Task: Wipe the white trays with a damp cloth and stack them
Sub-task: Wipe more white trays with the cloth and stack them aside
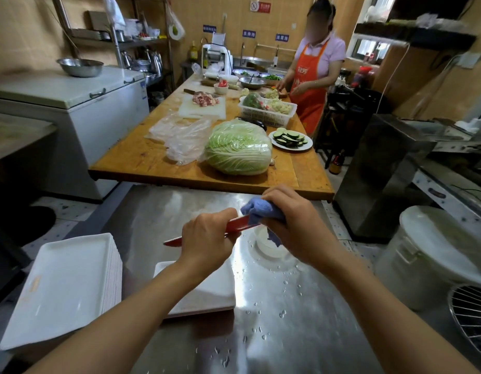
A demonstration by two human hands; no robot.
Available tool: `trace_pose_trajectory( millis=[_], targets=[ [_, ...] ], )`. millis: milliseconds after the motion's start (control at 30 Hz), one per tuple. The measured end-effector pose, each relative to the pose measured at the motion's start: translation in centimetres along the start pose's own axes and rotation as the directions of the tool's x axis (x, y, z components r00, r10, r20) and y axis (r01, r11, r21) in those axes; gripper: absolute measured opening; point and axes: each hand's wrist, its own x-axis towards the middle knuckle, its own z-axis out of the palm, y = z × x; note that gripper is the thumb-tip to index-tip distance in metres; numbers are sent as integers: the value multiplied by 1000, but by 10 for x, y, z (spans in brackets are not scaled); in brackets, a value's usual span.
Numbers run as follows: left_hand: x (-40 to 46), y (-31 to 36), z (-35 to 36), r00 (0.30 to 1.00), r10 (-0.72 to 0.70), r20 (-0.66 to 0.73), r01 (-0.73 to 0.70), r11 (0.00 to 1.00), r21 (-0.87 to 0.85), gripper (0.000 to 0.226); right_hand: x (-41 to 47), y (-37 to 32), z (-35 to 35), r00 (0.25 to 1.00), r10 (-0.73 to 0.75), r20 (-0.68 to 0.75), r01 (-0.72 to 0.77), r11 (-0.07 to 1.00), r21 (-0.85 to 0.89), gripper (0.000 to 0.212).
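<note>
blue cloth (256, 211) in right hand (293, 225), left hand (207, 238) gripping red tray (239, 224)

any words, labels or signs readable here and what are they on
Nothing can be quoted with certainty.
Red sign on the back wall: a no-smoking symbol, text too small.
Three blue wall labels above the sinks: Chinese characters, too blurred.
Orange apron on the person at the far table: light characters on the chest, blurred.
Sticker on the chest freezer: unreadable.
</note>
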Motion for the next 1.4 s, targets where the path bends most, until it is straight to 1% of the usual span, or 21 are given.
trace_pose_trajectory(
  millis=[67, 100, 133, 167, 200, 267, 300, 367, 467, 567, 633, 733, 800, 900, 967, 1067, 1133, 1233, 1267, 1333, 1400],
  targets=[
    [-2, -2, -2, 999, -35, 19, 36, 998, -45, 13, 1, 2, 2, 998, 4, -63, 0, 998, 61, 26],
    [-3, -2, -4, 996, -79, 34, 82, 991, -104, 14, 1, 4, 3, 995, 22, -102, -14, 997, 80, 29],
    [-3, -3, -7, 988, -144, 51, 151, 967, -204, 14, 1, 7, 3, 989, 55, -139, -42, 994, 98, 32],
    [-3, -5, -10, 973, -217, 77, 231, 916, -329, 15, 0, 11, 4, 981, 95, -169, -76, 991, 114, 34],
    [-3, -6, -13, 950, -289, 115, 309, 836, -453, 20, -1, 14, 5, 974, 128, -186, -106, 986, 126, 37],
    [-3, -10, -18, 900, -370, 229, 424, 625, -655, 27, -3, 19, 12, 973, 155, -170, -137, 984, 117, 44],
    [-3, -11, -19, 883, -381, 275, 452, 528, -720, 27, -3, 17, 17, 979, 143, -141, -129, 986, 104, 48],
    [-3, -11, -21, 874, -374, 310, 457, 416, -786, 28, -1, 10, 30, 993, 76, -87, -71, 996, 56, 54],
    [-3, -11, -25, 891, -330, 312, 426, 371, -825, 29, 11, -4, 44, 995, -14, -94, 6, 996, -90, 53],
    [-5, -14, -29, 903, -280, 326, 420, 409, -810, 29, 30, -17, 50, 989, -30, -145, 15, 994, -104, 43],
    [-6, -15, -29, 906, -273, 323, 414, 414, -811, 30, 37, -23, 58, 985, -49, -164, 24, 988, -150, 46],
    [-9, -19, -30, 909, -283, 306, 404, 413, -816, 35, 36, -21, 64, 989, -31, -144, 0, 978, -211, 49],
    [-13, -22, -30, 897, -317, 310, 417, 371, -829, 38, 31, -12, 63, 992, -2, -127, -27, 974, -223, 52],
    [-17, -25, -28, 869, -375, 322, 439, 287, -851, 34, 20, 4, 63, 982, 120, -148, -141, 980, -143, 54],
    [-18, -22, -26, 858, -393, 332, 446, 245, -861, 30, 14, 6, 69, 960, 215, -182, -220, 975, -10, 51],
    [-14, -17, -21, 808, -459, 370, 467, 117, -876, 27, 5, -3, 80, 909, 373, -185, -340, 921, 188, 59],
    [-10, -16, -19, 768, -507, 392, 465, 20, -885, 25, -5, -10, 85, 896, 416, -154, -387, 903, 185, 61],
    [-1, -17, -18, 740, -540, 400, 433, -73, -898, 23, -24, -17, 89, 935, 346, -81, -350, 936, -40, 49],
    [1, -18, -17, 735, -549, 397, 419, -91, -903, 22, -29, -17, 90, 936, 343, -85, -346, 938, -31, 52],
    [5, -19, -15, 724, -573, 384, 387, -124, -914, 21, -35, -18, 86, 909, 403, -109, -395, 914, 93, 64],
    [7, -18, -10, 714, -586, 384, 370, -149, -917, 19, -34, -16, 80, 878, 467, -106, -438, 872, 220, 66]
  ],
)
